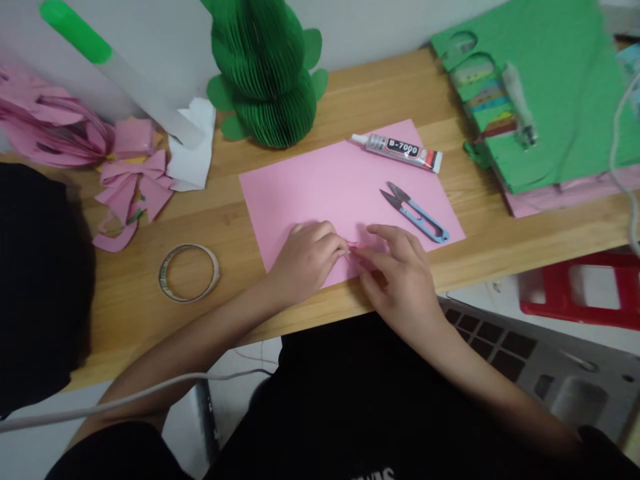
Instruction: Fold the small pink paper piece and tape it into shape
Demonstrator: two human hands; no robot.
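My left hand (313,257) is closed in a pinch on a small pink piece (353,245), mostly hidden by the fingers. Close against the other end of that piece is my right hand (400,273), its fingers apart and bent. Both hands rest over the near edge of a pink paper sheet (310,190), which lies on the wooden table (240,280). On the sheet's right part are blue-handled thread snips (420,217), blades pointing up and left. Beyond them a B-7000 glue tube (400,152) lies across the sheet's far edge.
A tape roll (189,273) lies to the left. Behind it are pink paper scraps (135,177) and a green-ended tube (120,73). A green honeycomb paper shape (270,80) stands at the back. Green sheets (555,100) cover the right. A person's dark head (40,287) is at left.
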